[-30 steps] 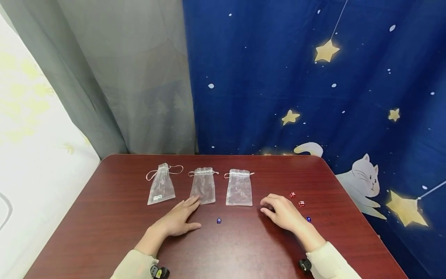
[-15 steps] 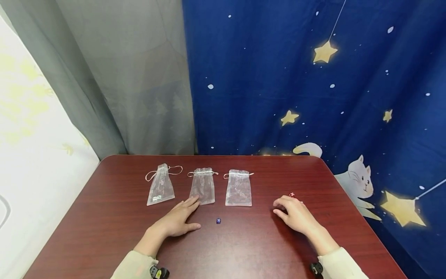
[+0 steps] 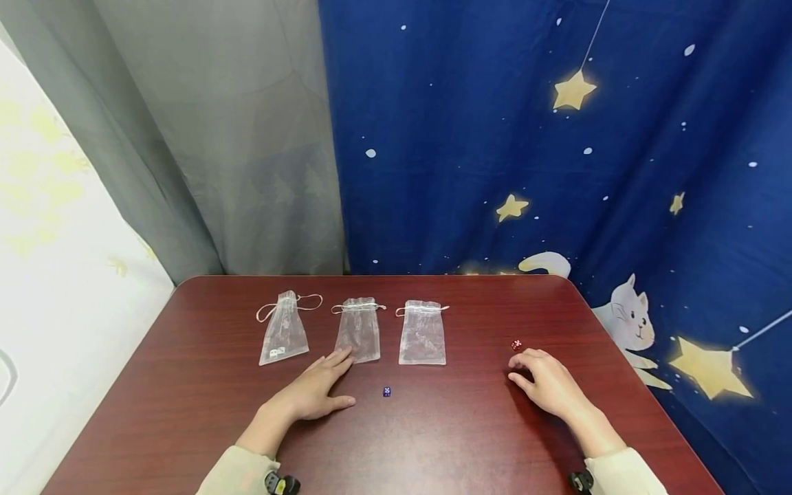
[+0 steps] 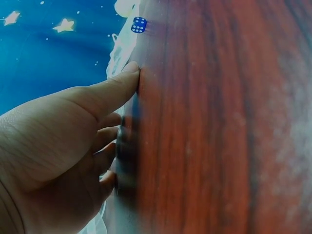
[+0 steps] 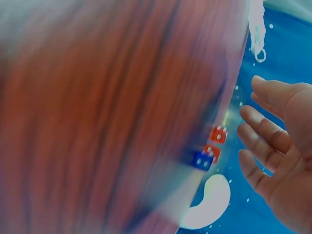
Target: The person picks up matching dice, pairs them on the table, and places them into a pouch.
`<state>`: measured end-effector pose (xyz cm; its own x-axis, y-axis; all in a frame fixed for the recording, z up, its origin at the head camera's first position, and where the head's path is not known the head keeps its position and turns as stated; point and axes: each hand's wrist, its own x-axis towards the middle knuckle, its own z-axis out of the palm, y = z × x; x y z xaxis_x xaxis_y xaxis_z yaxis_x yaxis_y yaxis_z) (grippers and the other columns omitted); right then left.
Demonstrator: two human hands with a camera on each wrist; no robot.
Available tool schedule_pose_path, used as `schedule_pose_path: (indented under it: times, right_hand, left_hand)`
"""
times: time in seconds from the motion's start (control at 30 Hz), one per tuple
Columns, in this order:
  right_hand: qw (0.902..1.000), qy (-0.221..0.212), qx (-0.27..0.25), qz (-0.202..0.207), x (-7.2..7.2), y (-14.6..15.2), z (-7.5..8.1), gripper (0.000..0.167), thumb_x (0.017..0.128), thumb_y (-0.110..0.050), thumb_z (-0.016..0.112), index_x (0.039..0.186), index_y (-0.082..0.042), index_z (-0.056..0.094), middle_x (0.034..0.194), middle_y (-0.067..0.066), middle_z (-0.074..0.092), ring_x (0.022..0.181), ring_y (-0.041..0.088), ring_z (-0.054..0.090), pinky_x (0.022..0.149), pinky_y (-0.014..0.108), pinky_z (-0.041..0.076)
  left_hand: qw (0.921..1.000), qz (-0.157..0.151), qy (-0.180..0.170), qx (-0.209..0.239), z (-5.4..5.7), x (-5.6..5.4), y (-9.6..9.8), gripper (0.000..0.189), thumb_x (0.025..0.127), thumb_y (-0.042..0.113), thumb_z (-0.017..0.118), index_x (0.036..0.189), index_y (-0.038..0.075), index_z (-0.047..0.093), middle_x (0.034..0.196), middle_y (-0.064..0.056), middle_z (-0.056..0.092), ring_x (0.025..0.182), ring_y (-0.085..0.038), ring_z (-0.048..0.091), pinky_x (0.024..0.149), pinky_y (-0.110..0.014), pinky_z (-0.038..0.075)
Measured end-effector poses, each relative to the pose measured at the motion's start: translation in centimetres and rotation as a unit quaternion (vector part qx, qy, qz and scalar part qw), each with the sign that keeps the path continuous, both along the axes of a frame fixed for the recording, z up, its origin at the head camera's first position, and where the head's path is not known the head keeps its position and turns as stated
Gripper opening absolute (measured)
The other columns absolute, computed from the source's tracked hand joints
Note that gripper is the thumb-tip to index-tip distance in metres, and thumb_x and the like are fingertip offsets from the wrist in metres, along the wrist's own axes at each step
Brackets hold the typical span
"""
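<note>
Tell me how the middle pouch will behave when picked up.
The middle pouch will probably flop, since it looks thin and sheer. It should be light, as it lies flat with no visible bulge. Its drawstring may dangle, since it sticks out past both sides.

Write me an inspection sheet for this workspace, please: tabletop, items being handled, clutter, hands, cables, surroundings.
Surface: dark red wood-grain table, glare near the front.
Bags: left bag, middle bag and right bag, sheer drawstring type, in a row; left bag contains small white pieces, probably dice.
Dice: central blue die; two red dice and a second blue die near the right hand.
Clutter: nothing seen.
Left hand: fingertips on middle bag's lower corner.
Right hand: fingers loosely bent, nothing visibly held.
Cables: nothing certain; a grey curve at far left is unclear.
Surroundings: grey curtain, blue star-patterned curtain.
</note>
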<state>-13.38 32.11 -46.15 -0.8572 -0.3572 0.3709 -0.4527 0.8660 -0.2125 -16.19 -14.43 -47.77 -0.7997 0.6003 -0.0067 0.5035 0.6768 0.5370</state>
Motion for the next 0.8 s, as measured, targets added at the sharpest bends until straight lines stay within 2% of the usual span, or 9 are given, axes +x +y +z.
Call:
schedule_pose_path:
  times: [0.3,0.53,0.8]
  right_hand:
    - [0.9997,-0.007,0.015,-0.017,0.4,2.1,-0.4,0.022,0.077,-0.008,0.087,0.089,-0.017,0.071,0.083,-0.011,0.061,0.079,0.01,0.059,0.072,0.037,0.053]
    - [0.9988,-0.03,0.017,-0.036,0.8,3.5,-0.3,0.021,0.077,-0.009,0.087,0.091,-0.015,0.072,0.082,-0.009,0.061,0.076,0.013,0.06,0.069,0.037,0.052]
    - [0.9974,-0.052,0.011,-0.048,1.1,4.5,-0.3,0.02,0.078,-0.009,0.086,0.09,-0.015,0.072,0.08,-0.01,0.058,0.073,0.01,0.057,0.066,0.034,0.05]
  left_hand:
    - [0.9998,0.009,-0.016,-0.005,-0.1,0.0,0.0,0.075,0.093,0.036,0.073,0.15,-0.004,0.044,0.163,-0.018,0.03,0.15,-0.039,0.025,0.121,-0.057,0.019]
    - [0.9998,0.009,-0.015,-0.002,-0.1,0.1,0.0,0.075,0.093,0.036,0.073,0.149,-0.005,0.044,0.162,-0.019,0.03,0.15,-0.039,0.025,0.12,-0.057,0.018]
    - [0.9999,0.008,-0.013,-0.002,0.0,0.0,0.1,0.075,0.093,0.036,0.073,0.149,-0.005,0.044,0.162,-0.019,0.03,0.15,-0.039,0.026,0.12,-0.057,0.019]
